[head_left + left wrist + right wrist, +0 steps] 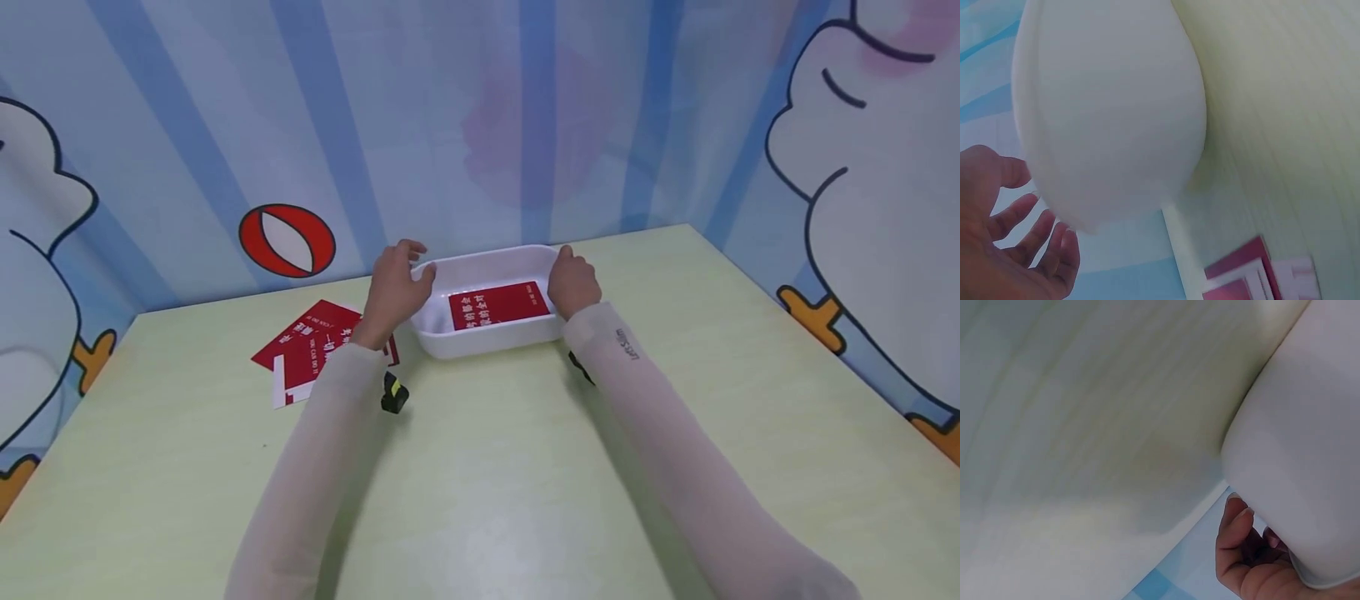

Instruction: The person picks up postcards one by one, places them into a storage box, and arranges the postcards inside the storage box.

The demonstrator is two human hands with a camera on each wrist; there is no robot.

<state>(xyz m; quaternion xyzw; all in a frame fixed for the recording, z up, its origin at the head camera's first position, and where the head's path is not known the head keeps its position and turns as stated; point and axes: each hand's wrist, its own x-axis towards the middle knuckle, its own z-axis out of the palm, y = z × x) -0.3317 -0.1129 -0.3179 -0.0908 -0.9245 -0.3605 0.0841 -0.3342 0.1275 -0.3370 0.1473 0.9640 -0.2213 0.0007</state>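
Note:
A white plastic tray (495, 339) with rounded corners stands near the back of the table, and a red card (498, 306) with white characters lies inside it. At its left end is my left hand (397, 287), fingers spread and bent loosely. The left wrist view has these fingers (1054, 250) right at the edge of the tray (1110, 112), not closed round it. My right hand (573, 283) grips the right end by the rim. Seen from the right wrist, curled fingers (1235, 531) lie against the outer wall of the tray (1310, 450).
Several red and white cards (303, 346) overlap on the table, left of the tray. A small black object with a yellow stripe (393, 393) shows beside the left sleeve. Behind the pale table (480, 483) rises a blue striped backdrop (480, 125) with cartoon figures.

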